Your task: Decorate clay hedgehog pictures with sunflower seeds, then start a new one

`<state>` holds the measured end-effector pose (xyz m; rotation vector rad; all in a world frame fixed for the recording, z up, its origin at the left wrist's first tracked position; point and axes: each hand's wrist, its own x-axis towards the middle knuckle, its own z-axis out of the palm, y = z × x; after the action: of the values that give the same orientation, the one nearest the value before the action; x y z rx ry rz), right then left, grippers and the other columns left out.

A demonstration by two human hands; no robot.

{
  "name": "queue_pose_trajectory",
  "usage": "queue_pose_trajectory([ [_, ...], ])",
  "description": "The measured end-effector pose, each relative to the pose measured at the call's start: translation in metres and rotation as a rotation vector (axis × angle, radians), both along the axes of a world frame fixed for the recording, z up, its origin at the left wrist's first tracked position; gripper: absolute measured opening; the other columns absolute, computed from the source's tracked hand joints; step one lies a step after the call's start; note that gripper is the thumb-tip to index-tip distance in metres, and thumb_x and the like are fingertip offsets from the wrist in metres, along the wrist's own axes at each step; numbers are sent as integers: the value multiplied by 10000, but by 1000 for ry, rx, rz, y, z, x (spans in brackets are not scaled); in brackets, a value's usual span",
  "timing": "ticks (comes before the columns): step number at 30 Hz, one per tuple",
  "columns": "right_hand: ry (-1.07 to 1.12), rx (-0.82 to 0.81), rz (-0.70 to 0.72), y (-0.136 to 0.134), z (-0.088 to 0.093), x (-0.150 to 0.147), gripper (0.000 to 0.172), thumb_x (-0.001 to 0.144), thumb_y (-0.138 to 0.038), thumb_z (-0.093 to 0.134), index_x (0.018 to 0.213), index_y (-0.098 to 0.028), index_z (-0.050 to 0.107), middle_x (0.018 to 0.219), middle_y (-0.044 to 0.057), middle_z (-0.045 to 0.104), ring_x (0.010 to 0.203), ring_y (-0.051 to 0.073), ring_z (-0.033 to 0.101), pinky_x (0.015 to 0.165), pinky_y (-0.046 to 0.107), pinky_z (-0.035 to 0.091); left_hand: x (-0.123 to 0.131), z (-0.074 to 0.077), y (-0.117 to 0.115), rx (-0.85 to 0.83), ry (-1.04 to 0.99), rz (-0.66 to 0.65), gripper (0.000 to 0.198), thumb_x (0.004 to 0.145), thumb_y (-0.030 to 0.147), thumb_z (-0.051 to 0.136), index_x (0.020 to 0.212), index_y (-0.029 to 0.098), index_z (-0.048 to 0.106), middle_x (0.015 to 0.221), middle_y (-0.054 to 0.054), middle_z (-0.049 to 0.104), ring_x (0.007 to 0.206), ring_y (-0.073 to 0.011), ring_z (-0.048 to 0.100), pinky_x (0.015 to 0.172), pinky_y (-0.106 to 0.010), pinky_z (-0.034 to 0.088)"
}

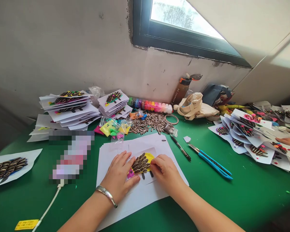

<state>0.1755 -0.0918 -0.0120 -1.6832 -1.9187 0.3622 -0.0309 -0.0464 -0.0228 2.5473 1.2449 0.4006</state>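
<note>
A small white card (151, 178) lies on a stack of white paper (111, 151). On the card is a hedgehog-shaped seed picture (140, 163), with striped sunflower seeds overlapping on yellow clay (149, 157), a pink clay face (130, 174) and dark seed legs. My left hand (119, 175), a silver bracelet at its wrist, rests flat with fingers apart along the picture's left side. At the right edge of the yellow clay, my right hand (166, 172) has thumb and fingertips pinched together. Whatever is between those fingertips is hidden.
Behind the paper lie a pile of sunflower seeds (147, 122), bagged clay (110, 127) and coloured clay tubs (154, 105). A pen (181, 149) and a blue utility knife (212, 163) lie to the right. Stacks of finished cards (72, 112) stand left; another person's hand (288, 143) touches cards at far right.
</note>
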Motion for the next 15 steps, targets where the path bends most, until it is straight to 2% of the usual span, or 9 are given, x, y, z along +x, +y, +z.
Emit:
queue_pose_trajectory([
  [8,54,9,8,-8,4,4,131,840,-147,486,783,-195,594,746,28,553,735,162,482,677,279,382,0,1,1,-11,8,-11,544,780,437,565,1246,161,523,1355,-126,457,1270,-337,352,1041,-540,298],
  [15,-5,57,33,-6,-3,2,128,822,-136,519,785,-198,624,727,29,568,735,165,498,695,290,374,0,1,1,1,-6,-12,539,774,442,569,1241,175,526,1351,-118,464,1268,-331,358,1042,-528,300],
])
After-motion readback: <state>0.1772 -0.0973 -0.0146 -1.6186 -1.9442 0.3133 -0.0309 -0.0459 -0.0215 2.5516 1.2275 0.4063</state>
